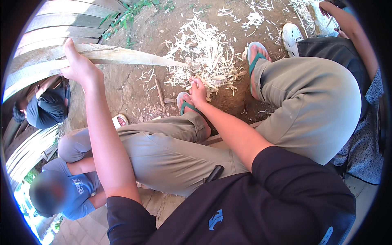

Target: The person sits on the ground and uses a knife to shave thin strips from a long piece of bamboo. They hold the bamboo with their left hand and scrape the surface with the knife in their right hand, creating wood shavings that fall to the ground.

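Observation:
A long pale wooden strip (pixel 118 54) reaches from the left side, narrowing to a thin tip over the ground in front of me. My left hand (pixel 79 65) is raised and closed around its wider part, the thumb on the upper side. Close below the thin tip, my right hand (pixel 198 93) is closed in front of my sandaled foot. A small bit of something shows at its fingertips, too small to name. Beneath the tip lies a heap of pale wood shavings (pixel 204 53) on brown soil.
At my left sits a person in a blue shirt (pixel 81 192), with another in dark clothes (pixel 49 104) farther off. To my right a person's arm (pixel 353 30) holds a thin object near a white clog (pixel 291 38). Wooden boards (pixel 69 20) line the far left.

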